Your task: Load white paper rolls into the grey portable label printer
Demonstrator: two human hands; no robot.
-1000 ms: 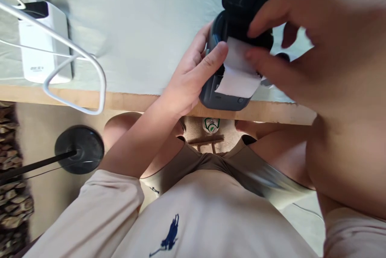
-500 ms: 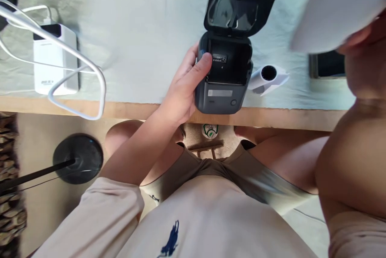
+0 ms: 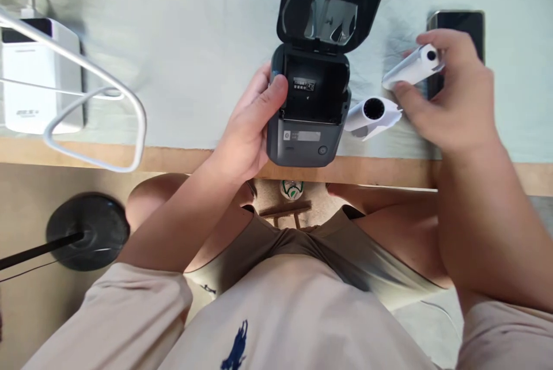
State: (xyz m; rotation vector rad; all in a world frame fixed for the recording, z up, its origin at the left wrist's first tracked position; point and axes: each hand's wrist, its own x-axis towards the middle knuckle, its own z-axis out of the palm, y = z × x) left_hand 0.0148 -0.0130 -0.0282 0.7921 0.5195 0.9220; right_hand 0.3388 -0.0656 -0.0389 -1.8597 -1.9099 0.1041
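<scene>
Right hand (image 3: 453,99), upper right of frame, pinches a slim white paper roll (image 3: 412,67), its axis slanting toward the open dark-grey label printer (image 3: 309,110) that the left hand (image 3: 248,128) clasps at centre.

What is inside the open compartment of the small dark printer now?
The printer compartment holds no paper roll; only a small white label shows on its dark back wall. The left hand covers its left edge. Two rolls are outside: one on the table, one in the right hand.
</scene>
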